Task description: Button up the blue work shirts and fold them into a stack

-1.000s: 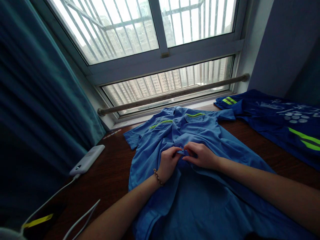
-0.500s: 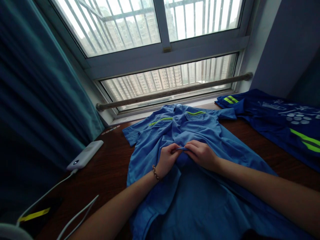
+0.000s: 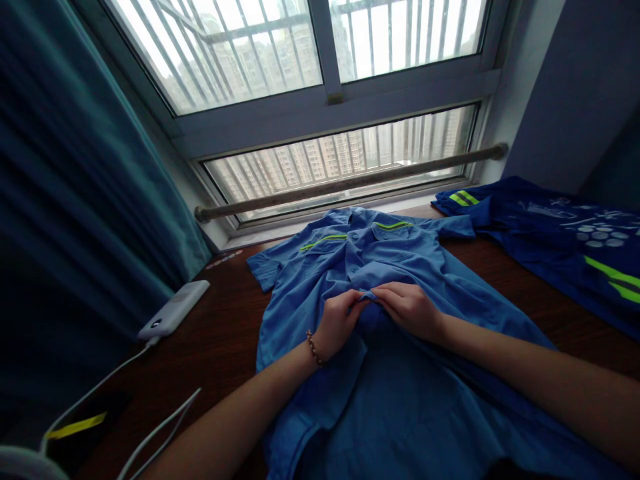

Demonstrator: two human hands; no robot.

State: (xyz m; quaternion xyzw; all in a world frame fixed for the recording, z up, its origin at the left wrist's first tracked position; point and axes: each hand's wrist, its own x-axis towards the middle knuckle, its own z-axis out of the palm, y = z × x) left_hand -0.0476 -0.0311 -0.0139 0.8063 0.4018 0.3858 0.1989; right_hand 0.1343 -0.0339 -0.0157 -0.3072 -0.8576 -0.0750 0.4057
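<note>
A light blue short-sleeved work shirt (image 3: 320,273) lies spread out, its collar towards the window and yellow-green strips over the chest pockets. Its upper front is closed, while the lower part falls open below the hands. Near the middle of the front, my left hand (image 3: 340,323) pinches the front edge between thumb and fingers. Close beside it, my right hand (image 3: 407,308) pinches the same bit of cloth from the right. The fingertips almost meet, and a small fold of fabric shows between them. Whether a button is under the fingers is hidden.
A dark blue garment (image 3: 540,233) with yellow-green stripes lies at the right on the brown wooden table (image 3: 225,333). At the left, a white power bank (image 3: 175,310) has a white cable (image 3: 100,383) plugged in. A blue curtain (image 3: 125,167) hangs beside the barred window (image 3: 340,147).
Both hands keep their pinch on the shirt front, with only slight finger movement. The whole view has shifted a little.
</note>
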